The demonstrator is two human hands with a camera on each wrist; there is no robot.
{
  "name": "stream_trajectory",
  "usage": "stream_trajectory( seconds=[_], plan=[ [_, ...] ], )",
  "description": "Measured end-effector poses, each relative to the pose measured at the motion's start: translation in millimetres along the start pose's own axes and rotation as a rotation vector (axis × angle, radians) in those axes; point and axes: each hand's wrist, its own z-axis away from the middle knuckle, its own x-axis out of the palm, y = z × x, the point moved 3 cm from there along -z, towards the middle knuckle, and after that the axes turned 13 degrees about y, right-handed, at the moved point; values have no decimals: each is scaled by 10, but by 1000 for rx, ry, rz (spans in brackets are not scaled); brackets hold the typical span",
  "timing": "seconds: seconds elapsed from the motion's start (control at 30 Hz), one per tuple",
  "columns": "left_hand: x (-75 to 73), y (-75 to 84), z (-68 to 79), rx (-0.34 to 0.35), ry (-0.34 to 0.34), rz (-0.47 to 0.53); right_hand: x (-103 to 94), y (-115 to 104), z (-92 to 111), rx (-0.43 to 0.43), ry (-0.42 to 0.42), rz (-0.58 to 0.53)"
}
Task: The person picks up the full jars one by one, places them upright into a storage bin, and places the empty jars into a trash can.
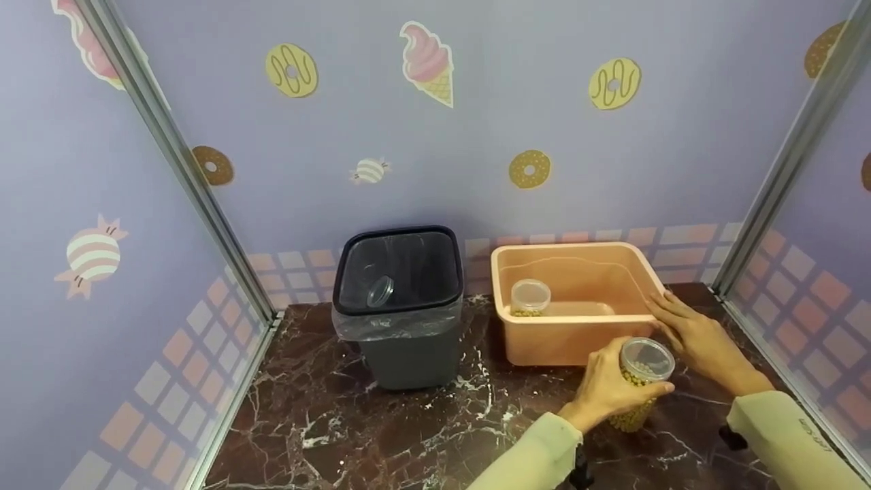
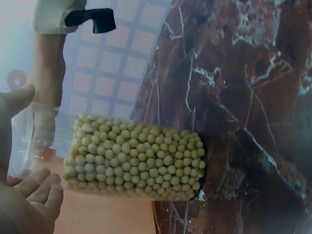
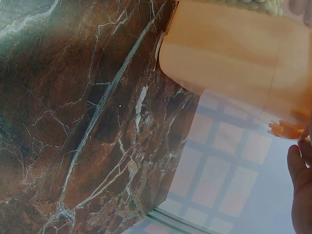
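My left hand (image 1: 604,384) holds a clear plastic jar (image 1: 633,416) near its top, thumb in front. The jar is upright on the dark marbled surface, and yellowish dried beans (image 2: 136,161) fill much of it. Behind it stands a peach-coloured plastic tub (image 1: 568,344). The outstretched fingers of my right hand (image 1: 701,340) touch the tub's right rim. Inside the tub, toward the left, is a second clear jar (image 1: 531,294) with beans visible low down; its base is hidden by the tub wall. The right wrist view shows only part of my right hand (image 3: 301,180).
Left of the tub stands a dark grey waste bin (image 1: 412,357) with a clear liner. A round transparent lid (image 1: 380,291) lies in the bin. Patterned lilac walls (image 1: 476,122) and metal corner posts (image 1: 170,136) enclose the marbled tabletop (image 1: 381,435).
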Motion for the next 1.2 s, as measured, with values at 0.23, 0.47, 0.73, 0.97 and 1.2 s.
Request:
stream_trajectory(
  seconds=[0.23, 0.47, 0.73, 0.97, 1.2],
  plan=[
    [12, -30, -9, -22, 16, 9, 21, -2, 8, 11, -2, 8],
    [-20, -12, -28, -12, 53, -8, 52, -16, -8, 24, -6, 13],
    [-95, 160, -126, 39, 68, 20, -1, -3, 11, -16, -7, -11],
    [-255, 354, -322, 100, 81, 7, -28, 8, 42, -48, -29, -32],
    [-495, 489, -603, 74, 84, 27, -29, 40, 80, 14, -9, -1]
  ],
)
